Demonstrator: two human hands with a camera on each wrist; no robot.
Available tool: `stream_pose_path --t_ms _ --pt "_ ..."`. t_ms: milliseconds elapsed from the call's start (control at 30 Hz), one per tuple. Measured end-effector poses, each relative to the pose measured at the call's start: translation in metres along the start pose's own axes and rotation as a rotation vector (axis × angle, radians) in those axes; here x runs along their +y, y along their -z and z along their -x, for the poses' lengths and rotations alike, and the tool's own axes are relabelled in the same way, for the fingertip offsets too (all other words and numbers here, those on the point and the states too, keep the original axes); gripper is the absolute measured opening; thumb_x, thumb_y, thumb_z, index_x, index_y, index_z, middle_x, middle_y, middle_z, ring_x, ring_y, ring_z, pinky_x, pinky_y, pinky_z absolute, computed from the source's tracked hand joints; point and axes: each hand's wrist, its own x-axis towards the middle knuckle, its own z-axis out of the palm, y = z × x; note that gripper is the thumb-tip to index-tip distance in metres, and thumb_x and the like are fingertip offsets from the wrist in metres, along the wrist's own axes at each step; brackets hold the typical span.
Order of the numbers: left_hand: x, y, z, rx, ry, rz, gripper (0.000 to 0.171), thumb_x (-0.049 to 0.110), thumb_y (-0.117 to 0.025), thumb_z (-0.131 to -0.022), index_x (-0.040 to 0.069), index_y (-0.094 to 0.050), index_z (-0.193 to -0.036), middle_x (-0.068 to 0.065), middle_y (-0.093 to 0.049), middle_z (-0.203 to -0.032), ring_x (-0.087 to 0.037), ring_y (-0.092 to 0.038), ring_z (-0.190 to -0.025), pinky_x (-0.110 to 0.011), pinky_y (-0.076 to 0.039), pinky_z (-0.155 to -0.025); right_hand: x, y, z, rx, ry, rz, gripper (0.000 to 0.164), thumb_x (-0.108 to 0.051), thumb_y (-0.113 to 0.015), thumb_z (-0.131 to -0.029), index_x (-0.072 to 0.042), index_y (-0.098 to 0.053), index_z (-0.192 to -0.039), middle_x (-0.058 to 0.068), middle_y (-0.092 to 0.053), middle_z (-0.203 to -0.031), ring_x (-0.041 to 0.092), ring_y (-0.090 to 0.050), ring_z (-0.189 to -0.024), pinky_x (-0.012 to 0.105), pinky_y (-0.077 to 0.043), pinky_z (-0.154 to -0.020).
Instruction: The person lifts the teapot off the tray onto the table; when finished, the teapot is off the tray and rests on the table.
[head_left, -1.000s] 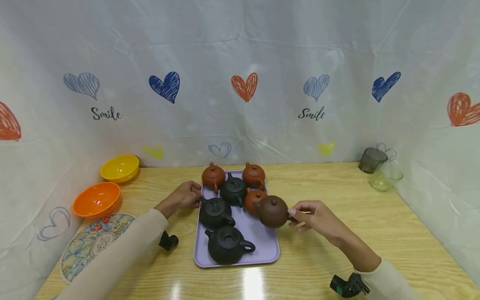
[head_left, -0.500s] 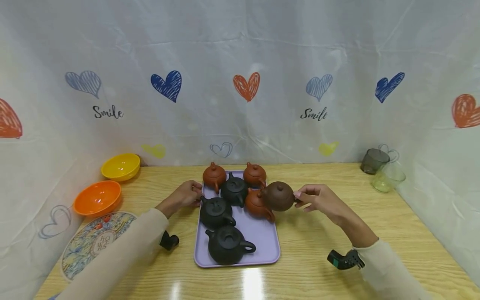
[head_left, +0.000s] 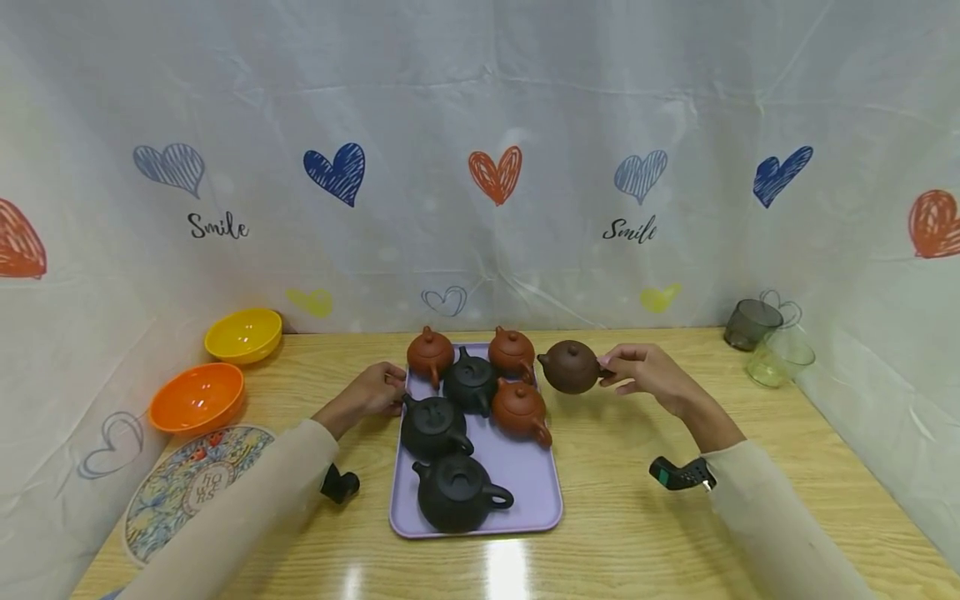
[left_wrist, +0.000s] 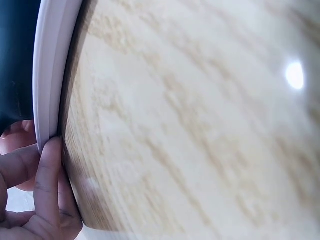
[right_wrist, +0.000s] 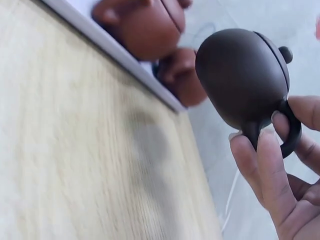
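Observation:
My right hand grips a dark brown teapot by its handle, off the tray's right side. In the right wrist view the teapot is held above the table, fingers through and around the handle. My left hand holds the left rim of the lilac tray; in the left wrist view its fingers pinch the tray's edge. On the tray stand black teapots and red-brown teapots, several in all, spouts pointing mostly toward the back left.
Yellow and orange bowls and a round patterned mat lie at the left. Grey and yellow-green cups stand at the back right. A white printed curtain borders the table.
The brown teapot has moved from over the tray's right edge back and right, beyond the tray, in my right hand. The red-brown teapot behind it is uncovered. My left hand stays put.

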Motion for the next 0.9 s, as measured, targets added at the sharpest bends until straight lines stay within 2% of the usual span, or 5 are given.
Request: stream_pose_path --t_ms 233,367,467,600,900 --pt "-0.001 0.0 0.0 -0.003 0.004 0.006 0.032 -0.003 -0.05 -0.099 -0.011 -0.045 -0.129 -0.019 -0.057 -0.106 -0.017 -0.061 -0.082 -0.027 -0.058 -0.065 0.015 0.016 -0.023 0.009 -0.008 0.043 0.036 -0.029 -0.058 -0.103 0.003 -0.065 -0.117 -0.001 -0.068 -0.11 0.016 -0.07 -0.1 0.038 -0.059 -0.086" --pt "-0.001 0.0 0.0 -0.006 -0.003 0.006 0.033 -0.002 -0.05 -0.099 -0.011 -0.045 -0.13 -0.019 -0.056 -0.108 -0.018 -0.061 -0.083 -0.029 -0.058 -0.067 0.023 0.025 -0.036 0.016 -0.009 0.077 0.038 -0.031 -0.056 -0.103 0.003 -0.065 -0.118 0.01 -0.065 -0.119 0.025 -0.069 -0.107 0.041 -0.058 -0.088" --pt "-0.001 0.0 0.001 -0.006 -0.004 0.012 0.033 -0.001 -0.05 -0.099 -0.011 -0.045 -0.13 -0.019 -0.056 -0.108 -0.018 -0.062 -0.083 -0.029 -0.058 -0.066 0.027 0.029 -0.045 0.021 -0.016 0.089 0.038 -0.032 -0.056 -0.104 0.001 -0.064 -0.12 0.011 -0.063 -0.122 0.033 -0.066 -0.113 0.044 -0.058 -0.089" --pt "-0.001 -0.001 0.0 -0.007 -0.006 0.019 0.033 -0.002 -0.051 -0.099 -0.011 -0.045 -0.13 -0.018 -0.057 -0.107 -0.017 -0.062 -0.082 -0.027 -0.058 -0.065 0.033 0.033 -0.056 0.016 -0.027 0.09 0.036 -0.032 -0.055 -0.104 -0.001 -0.064 -0.12 0.006 -0.065 -0.119 0.034 -0.065 -0.114 0.044 -0.058 -0.09" --pt "-0.002 0.0 0.0 0.004 -0.005 0.008 0.033 -0.002 -0.052 -0.099 -0.01 -0.046 -0.131 -0.018 -0.058 -0.108 -0.017 -0.062 -0.082 -0.027 -0.058 -0.066 0.037 0.032 -0.072 0.002 -0.074 0.079 0.034 -0.029 -0.055 -0.104 0.0 -0.063 -0.118 0.015 -0.059 -0.129 0.034 -0.066 -0.113 0.041 -0.058 -0.09"
